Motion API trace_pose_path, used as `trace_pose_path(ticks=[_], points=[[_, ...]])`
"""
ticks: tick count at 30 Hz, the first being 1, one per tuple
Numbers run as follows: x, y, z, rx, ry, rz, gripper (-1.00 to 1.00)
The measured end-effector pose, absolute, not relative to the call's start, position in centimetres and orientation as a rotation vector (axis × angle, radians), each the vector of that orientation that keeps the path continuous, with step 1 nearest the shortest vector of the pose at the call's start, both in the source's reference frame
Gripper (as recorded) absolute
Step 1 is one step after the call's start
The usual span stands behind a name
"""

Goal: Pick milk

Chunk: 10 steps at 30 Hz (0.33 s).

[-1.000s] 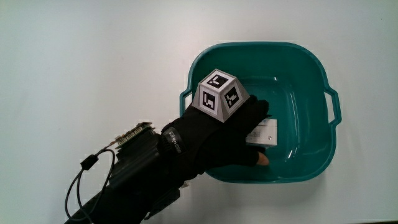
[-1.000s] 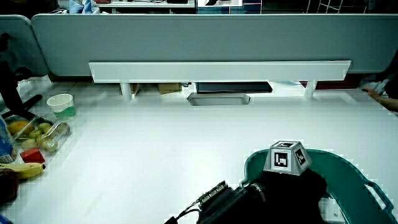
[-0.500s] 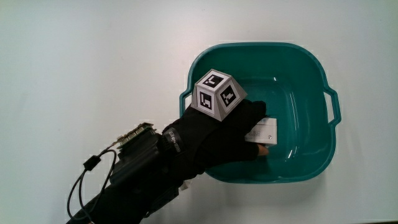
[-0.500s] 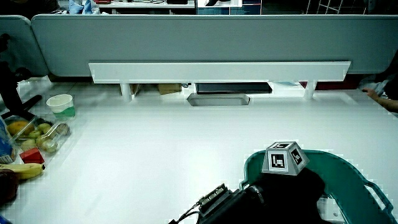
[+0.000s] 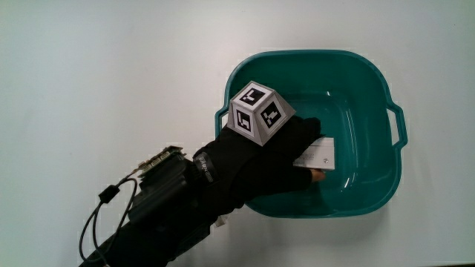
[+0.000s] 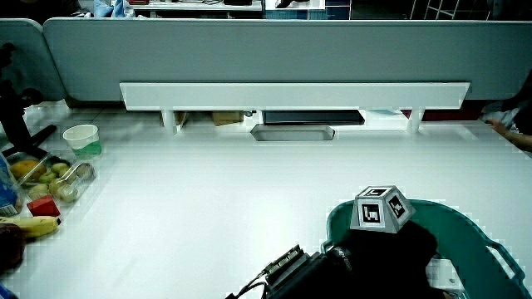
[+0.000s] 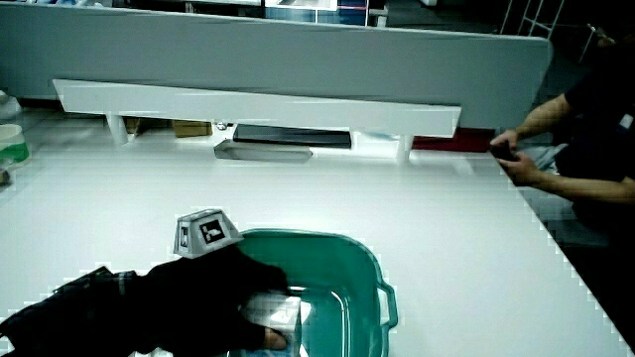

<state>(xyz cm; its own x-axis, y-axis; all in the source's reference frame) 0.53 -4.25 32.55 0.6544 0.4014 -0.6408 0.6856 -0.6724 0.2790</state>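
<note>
A white milk carton (image 5: 316, 155) lies inside the teal basin (image 5: 371, 81). The gloved hand (image 5: 286, 152), with its patterned cube (image 5: 257, 111) on the back, reaches over the basin's rim and its fingers are curled around the carton, covering most of it. The carton (image 7: 280, 310) shows under the hand (image 7: 233, 293) in a side view, and its corner (image 6: 445, 272) shows beside the hand (image 6: 391, 253) in a side view. The forearm (image 5: 159, 215) with a cable extends toward the person.
In a side view a tray of fruit (image 6: 51, 183), a banana (image 6: 29, 226) and a small white cup (image 6: 81, 137) stand at the table's edge. A low partition (image 6: 291, 50) with a white shelf (image 6: 291, 94) closes off the table.
The hand has closed a little more on the carton; the carton has shifted slightly inside the basin.
</note>
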Motion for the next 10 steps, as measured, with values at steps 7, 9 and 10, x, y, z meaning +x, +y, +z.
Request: trace_pose_path(ticks=[7, 9, 10], points=[[-1.0, -4.9, 29.9, 2.437, 0.938, -0.781, 1.00], [-1.5, -5.0, 29.1, 2.444, 0.956, -0.804, 1.00], [-1.8, -5.1, 28.8, 2.463, 0.977, -0.786, 1.00]])
